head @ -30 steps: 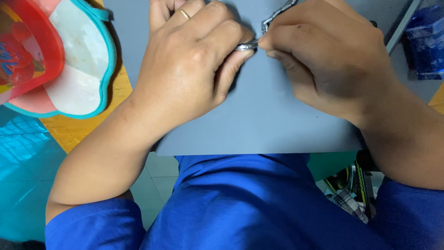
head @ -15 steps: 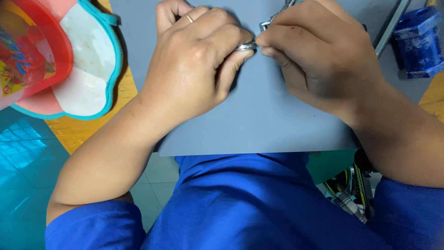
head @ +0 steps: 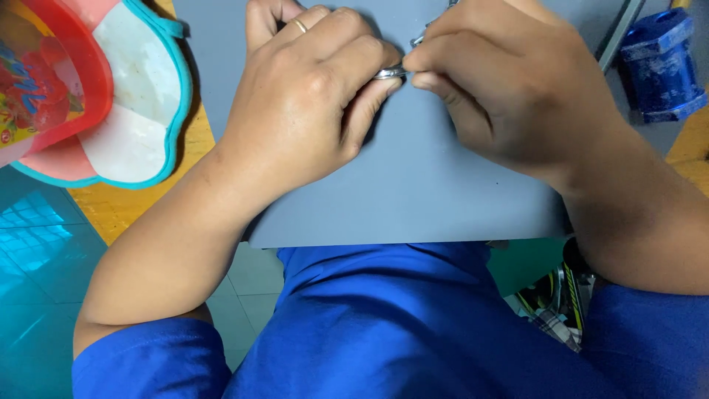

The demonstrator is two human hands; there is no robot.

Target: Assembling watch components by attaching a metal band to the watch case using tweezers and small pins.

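At the far left, a red and teal tray (head: 140, 140) lies on the wooden table (head: 111, 210), off the grey mat (head: 413, 199). Over the mat, the left hand (head: 303, 111) pinches a small metal ring (head: 389, 72) between thumb and forefinger. The ring lies flat, its length running sideways toward the right hand (head: 509, 89), whose fingertips (head: 413, 63) close on its other end. Both hands are equally near. A blue holder (head: 661, 63) stands far right.

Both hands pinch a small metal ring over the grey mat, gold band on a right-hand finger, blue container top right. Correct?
Not quite: the gold band is on the left hand, not the right hand, as the head view shows. The rest holds: metal ring, grey mat, blue container.
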